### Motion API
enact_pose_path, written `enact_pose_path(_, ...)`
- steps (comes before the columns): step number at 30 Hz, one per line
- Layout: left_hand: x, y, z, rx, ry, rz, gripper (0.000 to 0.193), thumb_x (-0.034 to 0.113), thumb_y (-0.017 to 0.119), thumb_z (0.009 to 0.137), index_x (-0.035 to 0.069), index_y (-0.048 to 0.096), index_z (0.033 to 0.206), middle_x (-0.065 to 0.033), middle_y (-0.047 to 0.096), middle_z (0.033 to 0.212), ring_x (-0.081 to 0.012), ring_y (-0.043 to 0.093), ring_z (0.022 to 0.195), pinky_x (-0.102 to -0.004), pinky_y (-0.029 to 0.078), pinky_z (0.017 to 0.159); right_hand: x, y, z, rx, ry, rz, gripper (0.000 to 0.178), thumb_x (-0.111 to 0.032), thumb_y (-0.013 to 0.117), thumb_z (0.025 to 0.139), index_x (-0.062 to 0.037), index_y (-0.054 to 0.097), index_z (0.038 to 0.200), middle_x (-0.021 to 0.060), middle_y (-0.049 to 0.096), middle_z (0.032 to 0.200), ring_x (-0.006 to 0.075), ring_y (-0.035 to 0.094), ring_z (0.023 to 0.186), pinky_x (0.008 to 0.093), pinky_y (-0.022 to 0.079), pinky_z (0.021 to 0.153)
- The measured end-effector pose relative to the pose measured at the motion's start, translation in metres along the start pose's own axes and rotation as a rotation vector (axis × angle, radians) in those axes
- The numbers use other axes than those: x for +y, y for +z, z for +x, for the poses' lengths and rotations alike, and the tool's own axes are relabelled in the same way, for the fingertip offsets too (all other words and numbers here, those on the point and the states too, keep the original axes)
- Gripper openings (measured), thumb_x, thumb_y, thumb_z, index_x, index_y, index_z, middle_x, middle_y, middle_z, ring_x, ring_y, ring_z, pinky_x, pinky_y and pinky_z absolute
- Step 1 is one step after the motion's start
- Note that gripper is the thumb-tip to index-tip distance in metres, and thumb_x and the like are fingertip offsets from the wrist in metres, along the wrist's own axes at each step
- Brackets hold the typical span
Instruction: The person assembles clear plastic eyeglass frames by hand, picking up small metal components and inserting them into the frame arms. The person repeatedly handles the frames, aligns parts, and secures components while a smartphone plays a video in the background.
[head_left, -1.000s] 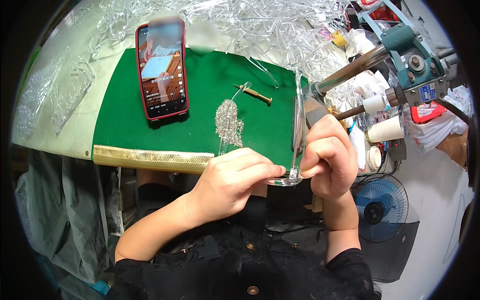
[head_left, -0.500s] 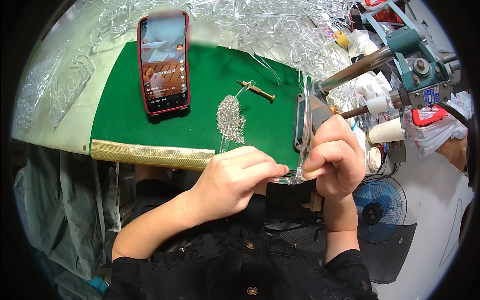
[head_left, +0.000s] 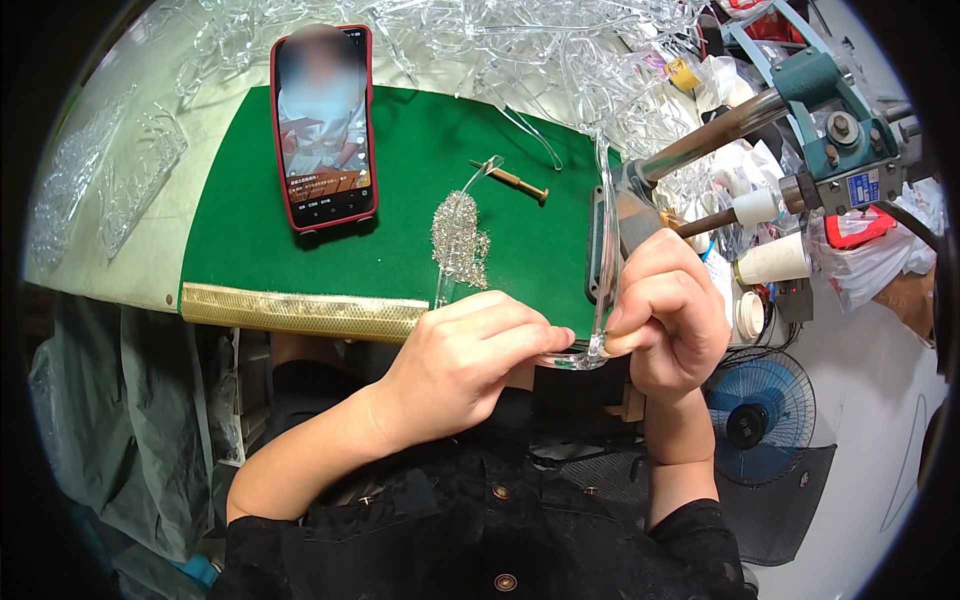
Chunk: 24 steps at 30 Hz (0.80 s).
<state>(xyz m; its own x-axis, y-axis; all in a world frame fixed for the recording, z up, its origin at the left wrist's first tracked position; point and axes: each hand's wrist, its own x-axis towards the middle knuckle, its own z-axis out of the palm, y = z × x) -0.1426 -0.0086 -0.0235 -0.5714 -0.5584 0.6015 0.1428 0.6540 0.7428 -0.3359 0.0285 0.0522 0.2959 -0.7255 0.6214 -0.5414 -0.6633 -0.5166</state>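
Note:
A clear plastic eyeglass frame (head_left: pixel 572 361) is held close to the mat's front edge, both temples pointing away from me. My left hand (head_left: pixel 480 350) is closed around its front, covering most of it. At the right hinge corner, my right hand (head_left: pixel 668 318) pinches the frame with thumb and forefinger, beside the right temple (head_left: pixel 603 230). Whether something tiny sits between those fingertips is hidden. The left temple (head_left: pixel 441 290) crosses a pile of small silvery metal pieces, perhaps screws (head_left: pixel 460 240). Beyond the pile lies a slim brass screwdriver (head_left: pixel 520 184).
A phone in a red case (head_left: pixel 322 130) stands on the green mat (head_left: pixel 400 130). A gold mesh-patterned strip (head_left: pixel 300 306) lines the front edge. Clear frame parts (head_left: pixel 420 40) heap up at the back. A teal metal machine (head_left: pixel 830 140) and paper cup (head_left: pixel 772 260) are right, above a fan (head_left: pixel 750 425).
The picture on the phone's screen has changed. My hands and the eyeglass frame stay almost where they were, with only a slight shift of the right fingers.

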Motion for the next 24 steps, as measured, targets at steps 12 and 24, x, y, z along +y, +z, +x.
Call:
enact_pose_path(12,-0.0006,0.003,0.0017,0.044,0.038,0.006,0.03,-0.01,0.063,0.065,0.001,0.065,0.093,-0.0112,0.068,0.089,-0.0293,0.066,0.078,-0.0355,0.053,0.066,-0.003,-0.0005,0.0018,-0.007,-0.014,-0.076,0.022,-0.023,0.076,0.075,-0.006,0.064,0.08,0.0041,0.058,0.078,0.0189,0.055,0.07,0.0291,0.043,0.06)
enact_pose_path(24,-0.0002,0.0051,0.0006,0.061,0.007,-0.001,0.033,-0.005,0.064,0.07,0.004,0.068,0.101,-0.0086,0.067,0.09,-0.0271,0.064,0.081,-0.0354,0.053,0.069,-0.004,0.0036,0.0043,0.019,-0.092,-0.158,0.019,-0.019,0.075,0.075,-0.0061,0.062,0.079,0.0038,0.055,0.077,0.0182,0.053,0.067,0.0285,0.042,0.057)
